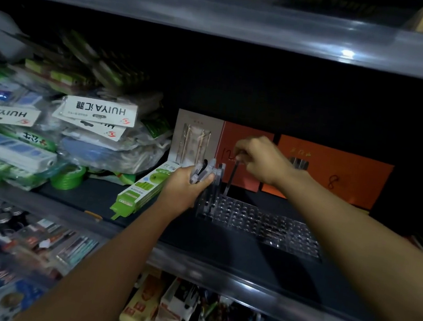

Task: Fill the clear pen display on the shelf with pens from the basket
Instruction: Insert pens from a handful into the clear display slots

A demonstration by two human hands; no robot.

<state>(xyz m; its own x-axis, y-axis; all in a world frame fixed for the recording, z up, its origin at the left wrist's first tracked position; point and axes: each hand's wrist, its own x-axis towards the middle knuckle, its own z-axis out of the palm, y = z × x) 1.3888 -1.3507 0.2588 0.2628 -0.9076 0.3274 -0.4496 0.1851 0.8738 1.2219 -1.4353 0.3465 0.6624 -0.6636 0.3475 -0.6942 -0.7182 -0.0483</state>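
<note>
The clear pen display [259, 221] is a see-through plastic tray full of small round holes in neat rows, and the holes shine a little in the dim light. It sits flat on a dark, smooth shelf [221, 244] with a shiny grey front edge. A few pens already stand upright in the holes at its left end.

The left hand [188, 184] is curled round a bunch of pens [203, 171] with clear, see-through caps. It holds them tight, just above the left end of the display. The right hand [260, 158] pinches the top of one thin dark pen [231, 178] between thumb and fingertips. That pen hangs almost straight down, and its lower tip is right at the back row of holes, near the left end. I cannot tell if the tip is in a hole yet.

Behind the display stand two flat orange boxes [336, 175] and a pale grey card box [197, 137] with a clear window. A long green and white packet [140, 191] leans beside the left hand. Further left is a messy heap of crinkly plastic bags [97, 130] with white labels, plus a roll of green tape [68, 176].

The place is dark, like a shop, with more shelves above and below. The shelf below holds more packets and boxes, mostly blurry.
</note>
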